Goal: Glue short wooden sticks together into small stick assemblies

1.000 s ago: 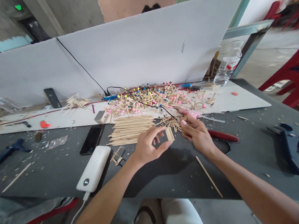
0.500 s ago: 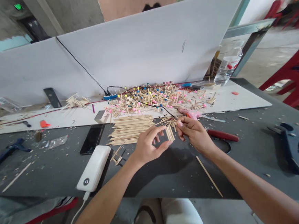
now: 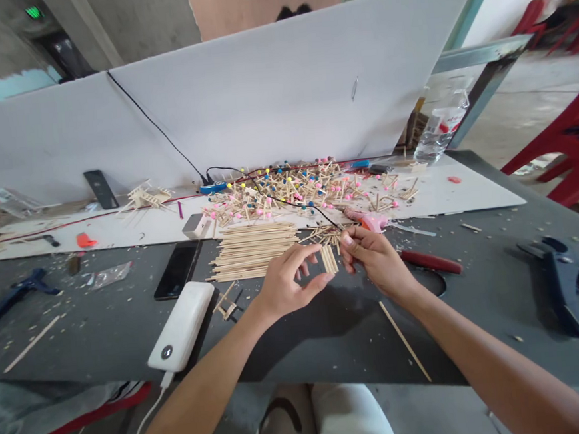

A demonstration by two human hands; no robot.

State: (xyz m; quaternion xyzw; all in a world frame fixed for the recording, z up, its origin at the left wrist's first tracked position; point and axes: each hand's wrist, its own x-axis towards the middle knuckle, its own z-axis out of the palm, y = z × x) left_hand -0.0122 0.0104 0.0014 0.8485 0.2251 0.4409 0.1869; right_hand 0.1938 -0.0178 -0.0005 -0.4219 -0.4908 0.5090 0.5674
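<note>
Between the thumb and forefinger of my left hand (image 3: 290, 278) is a small flat panel of short wooden sticks (image 3: 329, 259) lying side by side. My right hand (image 3: 365, 251) is just to the panel's right, its fingertips pinched together; what they hold, if anything, is too small to make out. Behind my left hand lies a row of long thin wooden sticks (image 3: 254, 246). A heap of short cut sticks (image 3: 323, 233) sits behind the panel. Beyond my right hand is a pink glue gun (image 3: 370, 220), partly hidden.
A white power bank (image 3: 182, 326) and a black phone (image 3: 177, 271) lie to the left. On the right are red-handled pliers (image 3: 433, 261) and dark cutters (image 3: 558, 283). Sticks with coloured balls (image 3: 287, 189) are piled at the back, near a water bottle (image 3: 443, 124).
My right hand's fingers have shifted very slightly beside the panel. My left hand still holds the panel in the same place.
</note>
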